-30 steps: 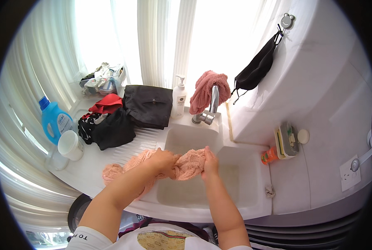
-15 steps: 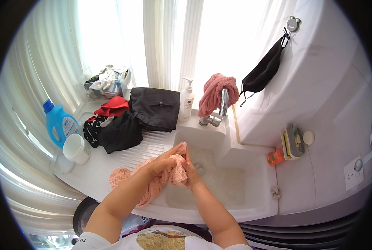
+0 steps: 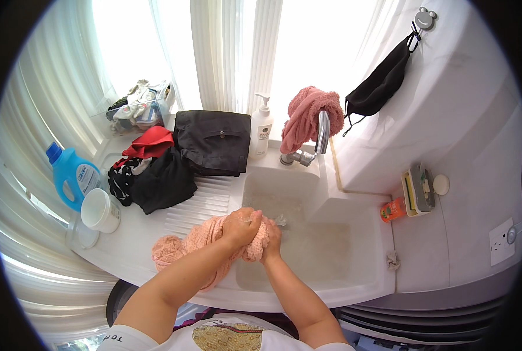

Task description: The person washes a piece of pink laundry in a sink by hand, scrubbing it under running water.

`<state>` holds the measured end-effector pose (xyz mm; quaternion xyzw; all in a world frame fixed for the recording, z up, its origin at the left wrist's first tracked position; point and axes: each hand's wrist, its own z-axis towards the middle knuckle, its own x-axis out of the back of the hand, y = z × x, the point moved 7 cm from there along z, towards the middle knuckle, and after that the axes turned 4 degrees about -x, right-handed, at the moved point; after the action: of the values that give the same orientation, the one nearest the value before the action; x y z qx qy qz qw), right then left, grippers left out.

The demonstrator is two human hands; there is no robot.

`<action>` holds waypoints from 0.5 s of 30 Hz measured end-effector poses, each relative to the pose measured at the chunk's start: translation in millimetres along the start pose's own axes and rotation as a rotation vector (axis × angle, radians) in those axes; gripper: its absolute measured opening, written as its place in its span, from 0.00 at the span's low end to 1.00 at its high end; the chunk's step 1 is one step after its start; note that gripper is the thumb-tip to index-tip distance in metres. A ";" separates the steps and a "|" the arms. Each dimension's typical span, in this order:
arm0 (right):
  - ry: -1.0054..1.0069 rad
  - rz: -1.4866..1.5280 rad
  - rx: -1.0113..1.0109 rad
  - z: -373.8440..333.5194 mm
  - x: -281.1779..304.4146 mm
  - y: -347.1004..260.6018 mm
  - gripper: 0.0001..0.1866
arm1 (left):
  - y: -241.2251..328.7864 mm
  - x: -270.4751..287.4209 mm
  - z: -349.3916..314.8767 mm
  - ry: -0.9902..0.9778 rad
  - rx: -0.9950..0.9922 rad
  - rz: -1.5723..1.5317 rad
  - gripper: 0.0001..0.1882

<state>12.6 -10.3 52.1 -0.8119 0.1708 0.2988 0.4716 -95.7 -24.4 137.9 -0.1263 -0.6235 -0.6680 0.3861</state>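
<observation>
A long peach-pink towel (image 3: 205,243) with a bumpy weave lies across the ridged washboard slope and the left rim of the sink (image 3: 354,292). Its right end is bunched up in both my hands over the sink's left side. My left hand (image 3: 242,228) is curled in a fist on top of the bunched part, a little white foam on its knuckles. From the right, my right hand (image 3: 272,241) wraps round the same end, its fingers partly hidden by the cloth. Cloudy water (image 3: 319,251) stands in the basin below.
A chrome tap (image 3: 322,133) with a dusty-pink cloth (image 3: 310,114) over it rises behind the basin. Dark folded trousers (image 3: 212,143), black clothes (image 3: 163,182), a pump bottle (image 3: 261,128), a blue detergent bottle (image 3: 74,178) and a white tub (image 3: 100,210) stand or lie on the left counter.
My left hand has gone from stretched fingers to a fist round the towel's end. Both hands have come slightly lower and closer over the bunched cloth. The whole view has shifted a little.
</observation>
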 end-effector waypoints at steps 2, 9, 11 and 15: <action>0.003 -0.022 0.006 0.0 3.3 0.8 0.11 | 1.8 -0.5 -0.1 0.011 -0.012 -0.002 0.20; 0.008 -0.088 0.011 3.4 9.6 0.2 0.13 | 4.8 -0.6 1.8 0.003 -0.028 -0.011 0.19; -0.077 -0.173 -0.020 10.6 10.8 1.2 0.17 | 4.7 2.9 -0.3 0.061 -0.040 -0.101 0.17; -0.146 -0.176 -0.184 -5.3 -14.9 -16.0 0.28 | 10.1 24.2 -13.3 0.165 -0.118 -0.259 0.13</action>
<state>11.9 -7.0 74.3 -0.8395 0.0360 0.3291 0.4308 -101.0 -44.7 158.5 -0.0124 -0.5604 -0.7558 0.3385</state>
